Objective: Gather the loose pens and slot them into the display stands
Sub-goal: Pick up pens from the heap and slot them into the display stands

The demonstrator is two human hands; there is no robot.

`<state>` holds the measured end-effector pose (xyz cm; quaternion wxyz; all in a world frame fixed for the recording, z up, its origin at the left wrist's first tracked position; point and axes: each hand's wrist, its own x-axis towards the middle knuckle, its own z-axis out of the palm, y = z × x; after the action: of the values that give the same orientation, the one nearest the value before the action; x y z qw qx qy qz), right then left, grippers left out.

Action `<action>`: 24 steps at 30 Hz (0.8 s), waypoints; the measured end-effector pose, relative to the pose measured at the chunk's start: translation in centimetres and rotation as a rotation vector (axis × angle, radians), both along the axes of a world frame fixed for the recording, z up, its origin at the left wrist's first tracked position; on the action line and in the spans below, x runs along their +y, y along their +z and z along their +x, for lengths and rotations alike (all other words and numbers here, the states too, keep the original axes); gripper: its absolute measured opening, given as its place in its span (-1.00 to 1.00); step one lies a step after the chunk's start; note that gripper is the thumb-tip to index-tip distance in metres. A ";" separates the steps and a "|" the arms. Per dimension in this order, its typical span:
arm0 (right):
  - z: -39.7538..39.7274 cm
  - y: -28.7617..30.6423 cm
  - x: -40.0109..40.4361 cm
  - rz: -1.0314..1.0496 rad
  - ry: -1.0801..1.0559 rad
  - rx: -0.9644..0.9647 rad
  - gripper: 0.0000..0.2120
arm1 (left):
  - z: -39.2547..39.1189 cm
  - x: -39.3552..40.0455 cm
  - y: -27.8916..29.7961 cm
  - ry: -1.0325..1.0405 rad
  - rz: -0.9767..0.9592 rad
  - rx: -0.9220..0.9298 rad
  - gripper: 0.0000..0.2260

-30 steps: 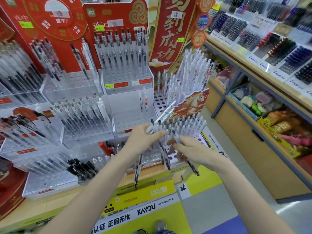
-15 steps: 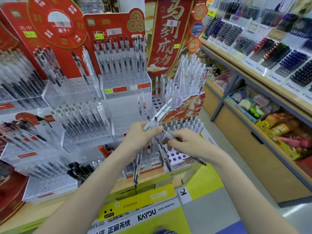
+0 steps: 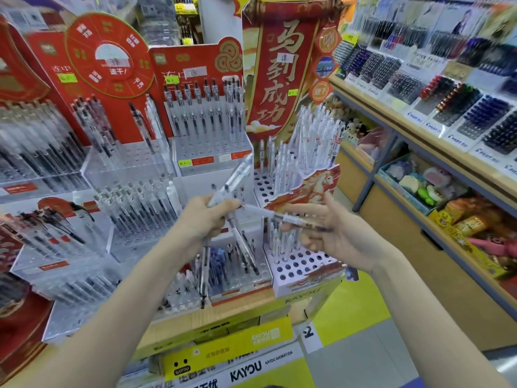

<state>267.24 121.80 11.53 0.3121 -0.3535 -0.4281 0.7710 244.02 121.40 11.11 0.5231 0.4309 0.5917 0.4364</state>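
My left hand [image 3: 204,219] grips a bundle of clear pens [image 3: 235,177] that fan out above and below the fist. My right hand [image 3: 333,236], palm turned up, holds a single white pen [image 3: 279,217] lying sideways across its fingers, its tip pointing toward the left hand. Both hands hover over the white holed display stand [image 3: 302,264] with the horse picture, where several white pens stand in holes. A clear acrylic stand [image 3: 237,278] with a few dark pens sits just left of it.
Tiered acrylic pen racks [image 3: 134,214] fill the left side under red card signs [image 3: 109,54]. A tall red banner [image 3: 279,68] rises behind. Wooden shelves [image 3: 419,141] of boxed pens and toys run along the right. A yellow KAYOU base [image 3: 223,351] lies below.
My right hand has turned palm up and drawn right, pulling one white pen away from the bundle. The camera has tilted and moved closer to the stands.
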 end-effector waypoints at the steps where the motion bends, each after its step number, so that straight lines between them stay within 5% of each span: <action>1: 0.2 -0.1 -0.1 -0.037 -0.027 0.095 -0.40 | -0.2 0.0 0.2 0.021 0.001 -0.029 -0.80; 4: -0.3 -0.6 -0.3 -0.055 -0.090 0.292 -0.48 | 0.1 -0.1 0.2 0.047 0.011 -0.099 -0.83; 7: -1.4 -1.0 -0.2 0.088 -0.162 0.264 -0.83 | 0.3 -0.2 0.0 0.053 0.027 -0.118 -0.82; 15: -2.3 -2.0 0.5 0.213 -0.303 0.174 -0.81 | -0.3 -0.9 -0.5 0.062 0.051 -0.075 -0.83; 18: -2.3 -2.1 0.8 0.289 -0.320 0.007 -0.87 | -0.8 -1.3 -0.6 0.077 0.055 -0.023 -0.83; 24: -4.6 -2.6 1.7 0.538 -0.088 -0.299 -0.68 | -1.7 -2.6 -0.8 0.100 0.051 0.085 -0.82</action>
<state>262.64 123.48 8.97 0.3612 -0.3856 -0.6422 0.5553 242.28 118.79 10.35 0.4640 0.4320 0.6230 0.4582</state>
